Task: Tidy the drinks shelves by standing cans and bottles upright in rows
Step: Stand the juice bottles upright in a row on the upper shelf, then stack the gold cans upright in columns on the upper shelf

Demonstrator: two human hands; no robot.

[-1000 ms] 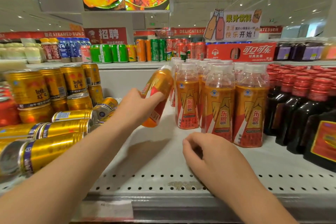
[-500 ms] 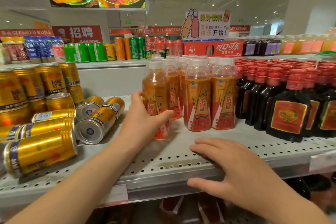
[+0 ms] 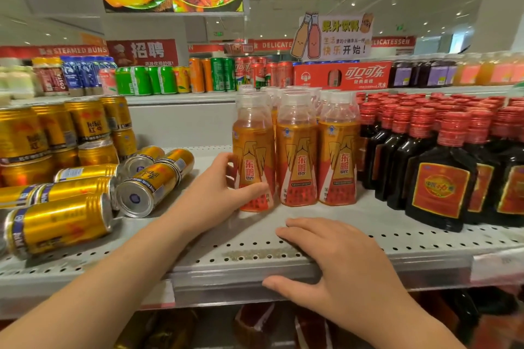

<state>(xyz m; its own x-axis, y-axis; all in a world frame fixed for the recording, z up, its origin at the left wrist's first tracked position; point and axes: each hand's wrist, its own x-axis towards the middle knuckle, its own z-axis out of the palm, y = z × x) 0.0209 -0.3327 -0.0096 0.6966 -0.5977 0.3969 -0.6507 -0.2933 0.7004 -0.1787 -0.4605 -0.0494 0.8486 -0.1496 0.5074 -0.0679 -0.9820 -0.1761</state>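
My left hand (image 3: 218,193) grips the lower part of an orange drink bottle (image 3: 253,150) that stands upright on the grey perforated shelf (image 3: 255,252), at the left end of a front row with two matching bottles (image 3: 317,150). More of these bottles stand behind. My right hand (image 3: 337,261) rests flat on the shelf's front edge, fingers spread, holding nothing. To the left, several gold cans (image 3: 85,201) lie on their sides; others (image 3: 56,130) stand stacked behind them.
Dark bottles with red caps (image 3: 442,167) fill the shelf's right side in rows. An upper shelf at the back carries green, orange and red cans (image 3: 215,73) and a red cola carton (image 3: 343,75). More goods sit on a lower shelf below.
The orange bottle went from tilted in my left hand to standing upright beside the row. My right hand uncurled and slid onto the shelf's front edge.
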